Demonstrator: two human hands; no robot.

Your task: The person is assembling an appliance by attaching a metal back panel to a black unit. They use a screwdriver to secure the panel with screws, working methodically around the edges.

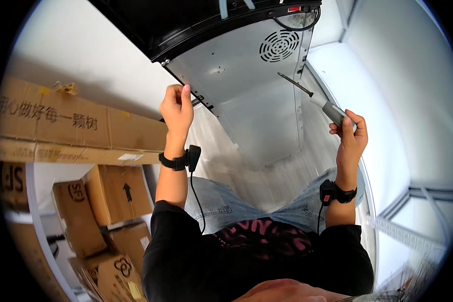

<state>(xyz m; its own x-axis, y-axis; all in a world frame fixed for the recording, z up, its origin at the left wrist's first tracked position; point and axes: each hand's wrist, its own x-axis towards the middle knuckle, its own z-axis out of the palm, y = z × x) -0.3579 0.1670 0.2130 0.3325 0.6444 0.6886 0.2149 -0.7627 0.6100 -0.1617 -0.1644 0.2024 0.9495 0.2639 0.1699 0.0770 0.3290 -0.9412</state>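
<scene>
In my right hand (pixel 351 138) is a screwdriver (pixel 332 110) with a grey and white handle. Its dark shaft points up and left, the tip in front of the metal panel and below the round vent (pixel 279 46); I cannot tell whether it touches. My left hand (pixel 177 110) is closed, thumb against curled fingers, beside the left edge of the grey metal panel (pixel 236 75). Anything pinched there is hidden. The panel belongs to a tall appliance with a black top section (pixel 206 32). Small holes and slots run along its sides.
A black power cord (pixel 302 27) loops near a red switch (pixel 294 9) at the appliance's top right. Cardboard boxes (pixel 118 194) stand on shelving at the left, below a long carton (pixel 75 116). A white wall (pixel 387 100) is at the right; wood-look floor (pixel 211 146) lies below.
</scene>
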